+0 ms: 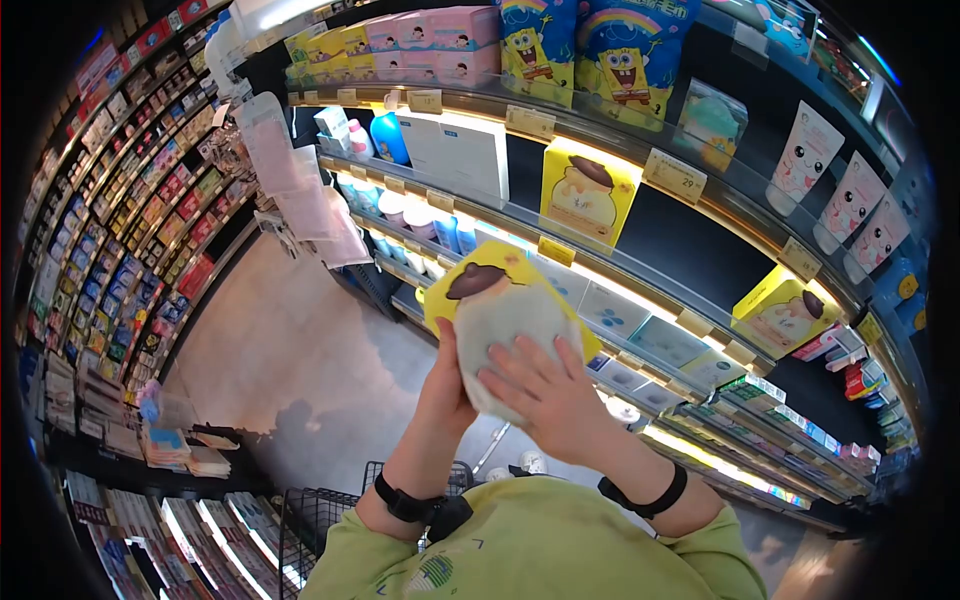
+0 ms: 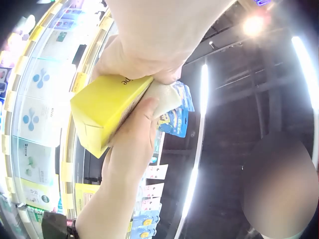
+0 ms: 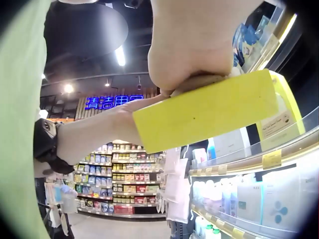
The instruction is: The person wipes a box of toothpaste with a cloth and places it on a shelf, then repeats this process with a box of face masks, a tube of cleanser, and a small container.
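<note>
Pale grey floor (image 1: 245, 305) runs between curved, brightly lit store shelves, and the bright yellow cardboard box with a brown-lidded honey-pot picture (image 1: 478, 283) is held up in front of one of them. The left hand (image 1: 446, 388) grips its side; the right hand (image 1: 540, 392) lies over the pale, rounded front with fingers spread, holding nothing by itself. Whether that pale front is a separate piece cannot be told. Since the spread fingers give little hold, the box could twist or slip if the left hand eased, and a firm press might dent the thin card. A slip could end on the floor or against the black wire basket (image 1: 322, 512) near the body. Toward the shelf, the price-tagged shelf edge (image 1: 556, 251) is the nearest thing to knock a corner on, though the gap is hard to judge; the aisle side offers more open room for turning.
</note>
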Motion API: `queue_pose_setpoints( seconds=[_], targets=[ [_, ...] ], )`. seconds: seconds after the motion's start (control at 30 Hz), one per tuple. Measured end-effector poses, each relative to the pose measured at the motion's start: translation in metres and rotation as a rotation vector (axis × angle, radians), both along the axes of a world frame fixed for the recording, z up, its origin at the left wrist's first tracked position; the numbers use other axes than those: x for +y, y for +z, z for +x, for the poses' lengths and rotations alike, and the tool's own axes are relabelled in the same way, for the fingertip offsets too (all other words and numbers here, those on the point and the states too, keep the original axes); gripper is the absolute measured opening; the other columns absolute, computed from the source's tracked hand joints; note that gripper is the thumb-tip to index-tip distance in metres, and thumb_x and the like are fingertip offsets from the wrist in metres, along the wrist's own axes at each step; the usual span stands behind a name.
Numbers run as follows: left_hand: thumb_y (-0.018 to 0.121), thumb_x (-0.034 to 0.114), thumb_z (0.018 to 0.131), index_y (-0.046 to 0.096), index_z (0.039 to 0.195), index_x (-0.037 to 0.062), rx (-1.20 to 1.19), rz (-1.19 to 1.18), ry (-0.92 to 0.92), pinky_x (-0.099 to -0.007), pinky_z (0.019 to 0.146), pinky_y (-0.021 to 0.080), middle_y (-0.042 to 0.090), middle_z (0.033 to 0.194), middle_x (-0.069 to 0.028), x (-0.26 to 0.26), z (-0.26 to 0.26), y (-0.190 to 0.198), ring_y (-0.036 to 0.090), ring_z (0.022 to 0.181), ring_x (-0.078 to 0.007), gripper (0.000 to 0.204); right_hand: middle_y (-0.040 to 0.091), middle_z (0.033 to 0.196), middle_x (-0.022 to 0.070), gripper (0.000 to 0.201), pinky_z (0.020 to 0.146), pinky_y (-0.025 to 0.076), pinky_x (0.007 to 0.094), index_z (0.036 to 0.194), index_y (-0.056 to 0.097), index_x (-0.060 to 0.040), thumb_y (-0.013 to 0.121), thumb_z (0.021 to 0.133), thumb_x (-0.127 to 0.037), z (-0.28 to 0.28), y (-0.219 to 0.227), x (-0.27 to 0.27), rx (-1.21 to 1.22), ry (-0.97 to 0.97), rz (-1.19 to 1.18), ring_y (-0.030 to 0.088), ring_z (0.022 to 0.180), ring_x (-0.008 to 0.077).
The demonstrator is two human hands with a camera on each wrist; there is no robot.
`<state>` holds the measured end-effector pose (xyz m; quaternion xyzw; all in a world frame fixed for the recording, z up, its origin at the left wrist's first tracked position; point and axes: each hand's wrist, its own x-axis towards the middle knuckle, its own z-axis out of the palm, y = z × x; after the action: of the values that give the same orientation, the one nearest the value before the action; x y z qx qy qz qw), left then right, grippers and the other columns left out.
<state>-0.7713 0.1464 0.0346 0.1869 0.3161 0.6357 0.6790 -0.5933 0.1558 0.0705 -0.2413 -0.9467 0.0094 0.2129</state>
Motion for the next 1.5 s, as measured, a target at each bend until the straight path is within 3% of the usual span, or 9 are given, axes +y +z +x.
queue_pose_setpoints(
  seconds=[0.33, 0.63, 0.7, 0.8, 0.9, 1.13, 1.2, 1.3, 1.5],
  targets=[
    [0.039, 0.062, 0.091, 0.03, 0.144, 0.0108, -0.525, 0.059, -0.282, -0.0498, 0.102, 0.043, 0.042, 0.141, -0.0181, 0.014, -0.017, -0.016, 0.047, 0.126, -0.0344, 0.074, 0.044, 0.142, -0.0129, 0.063, 0.114, 0.015, 0.0552, 0.129, 0.055, -0.0332, 0.067, 0.071, -0.013, 0.021, -0.029, 0.007, 0.123, 0.164, 0.214, 0.031, 0.137, 0.0177],
    [0.045, 0.05, 0.095, 0.036, 0.143, 0.0147, -0.754, -0.066, -0.173, -0.0521, 0.104, 0.04, 0.046, 0.14, -0.0123, 0.005, -0.008, -0.005, 0.049, 0.125, -0.0314, 0.06, 0.043, 0.143, 0.0044, 0.06, 0.112, 0.023, 0.0503, 0.138, 0.046, -0.0194, 0.064, 0.081, -0.022, 0.054, -0.013, 0.043, 0.194, -0.241, 0.06, 0.039, 0.131, 0.0272],
    [0.045, 0.051, 0.095, 0.037, 0.142, 0.0155, -0.689, -0.037, -0.207, -0.0497, 0.103, 0.041, 0.049, 0.138, -0.0117, 0.005, -0.007, -0.003, 0.051, 0.124, -0.0302, 0.059, 0.044, 0.14, 0.0132, 0.053, 0.109, 0.032, 0.0423, 0.138, 0.043, -0.0066, 0.059, 0.091, -0.023, 0.051, -0.022, 0.049, 0.856, -0.238, -0.583, 0.043, 0.127, 0.0275],
    [0.041, 0.055, 0.095, 0.042, 0.136, 0.0127, -0.358, -0.03, -0.047, -0.0415, 0.095, 0.049, 0.054, 0.131, -0.0081, 0.0, 0.0, 0.012, 0.056, 0.117, -0.0262, 0.059, 0.049, 0.134, 0.0138, 0.049, 0.102, 0.039, 0.0336, 0.137, 0.04, -0.0009, 0.054, 0.096, -0.022, 0.056, -0.006, 0.043, 1.112, -0.572, -1.477, 0.049, 0.121, 0.0235],
    [0.045, 0.052, 0.096, 0.044, 0.133, 0.0105, 0.089, -0.118, 0.059, -0.0359, 0.091, 0.051, 0.057, 0.125, -0.0067, -0.005, 0.001, 0.018, 0.059, 0.111, -0.0214, 0.056, 0.055, 0.125, 0.0106, 0.051, 0.096, 0.043, 0.0318, 0.135, 0.042, -0.0003, 0.059, 0.092, -0.02, 0.059, -0.007, 0.037, 1.341, -0.318, -1.926, 0.055, 0.111, 0.0195],
    [0.06, 0.043, 0.091, 0.042, 0.132, 0.0059, 0.178, -0.049, -0.059, -0.0313, 0.088, 0.05, 0.054, 0.126, -0.0089, 0.002, -0.003, 0.008, 0.055, 0.114, -0.0184, 0.058, 0.061, 0.113, 0.0118, 0.059, 0.09, 0.047, 0.0336, 0.129, 0.045, 0.002, 0.073, 0.079, -0.013, 0.054, -0.015, 0.022, 0.87, -0.266, -1.461, 0.058, 0.105, 0.0183],
    [0.067, 0.035, 0.088, 0.035, 0.137, 0.0049, 0.838, -0.048, 0.416, -0.0349, 0.092, 0.047, 0.044, 0.136, -0.011, 0.008, 0.007, 0.01, 0.044, 0.125, -0.0233, 0.066, 0.062, 0.112, 0.0132, 0.059, 0.089, 0.048, 0.0339, 0.129, 0.046, 0.0017, 0.073, 0.079, -0.014, 0.046, -0.011, 0.016, 0.856, -0.348, -1.273, 0.059, 0.104, 0.02],
    [0.071, 0.031, 0.084, 0.024, 0.143, 0.0063, 1.027, 0.144, 0.205, -0.0395, 0.098, 0.042, 0.034, 0.143, -0.0119, -0.013, 0.019, 0.023, 0.033, 0.133, -0.0275, 0.079, 0.063, 0.11, 0.0161, 0.058, 0.085, 0.049, 0.0344, 0.128, 0.047, 0.0009, 0.074, 0.078, -0.015, 0.031, -0.001, 0.01, 0.855, -0.414, -0.873, 0.062, 0.102, 0.0234],
    [0.077, 0.042, 0.076, 0.025, 0.146, 0.0075, 0.161, 0.373, -0.13, -0.0412, 0.105, 0.038, 0.037, 0.144, -0.0121, -0.014, 0.024, 0.004, 0.039, 0.132, -0.0262, 0.094, 0.037, 0.145, 0.0146, 0.066, 0.103, 0.032, 0.055, 0.137, 0.046, -0.0115, 0.07, 0.076, -0.021, 0.013, 0.019, -0.015, 0.467, 0.035, -0.235, 0.034, 0.132, 0.0429]
  ],
)
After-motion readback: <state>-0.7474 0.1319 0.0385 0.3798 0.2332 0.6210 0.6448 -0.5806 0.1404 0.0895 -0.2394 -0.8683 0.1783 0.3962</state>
